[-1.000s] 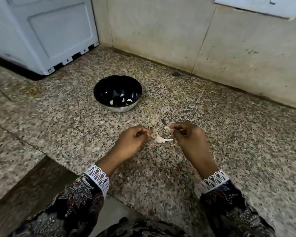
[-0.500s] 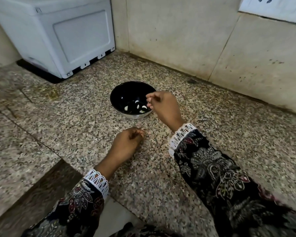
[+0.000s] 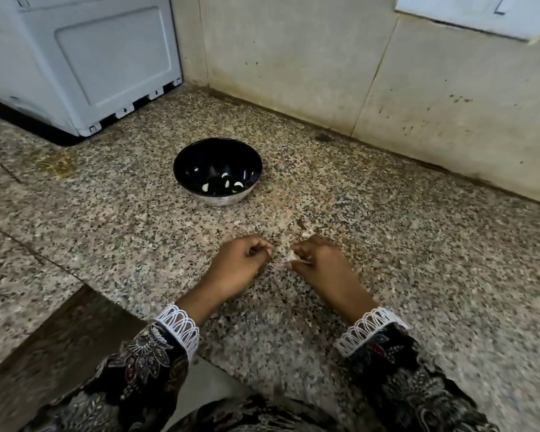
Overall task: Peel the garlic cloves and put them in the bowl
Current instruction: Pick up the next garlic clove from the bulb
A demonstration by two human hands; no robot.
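Note:
A black bowl [image 3: 181,165] with a steel outside stands on the speckled granite counter [image 3: 418,260], with several peeled garlic cloves [image 3: 205,188] in its bottom. Nearer to me, my right hand [image 3: 321,265] pinches a pale garlic clove [image 3: 291,256] with papery skin at its fingertips. My left hand [image 3: 239,266] rests on the counter just left of it, fingers curled; I cannot see anything in it. A scrap of garlic skin [image 3: 306,233] lies just beyond my right hand.
A white appliance [image 3: 75,57] stands at the back left on a dark mat. Beige wall tiles [image 3: 309,63] close off the back and right. The counter's front edge [image 3: 113,304] drops off at the lower left.
My right hand has come back from over the bowl to the counter in front of me and now pinches a garlic clove. My left hand has barely moved.

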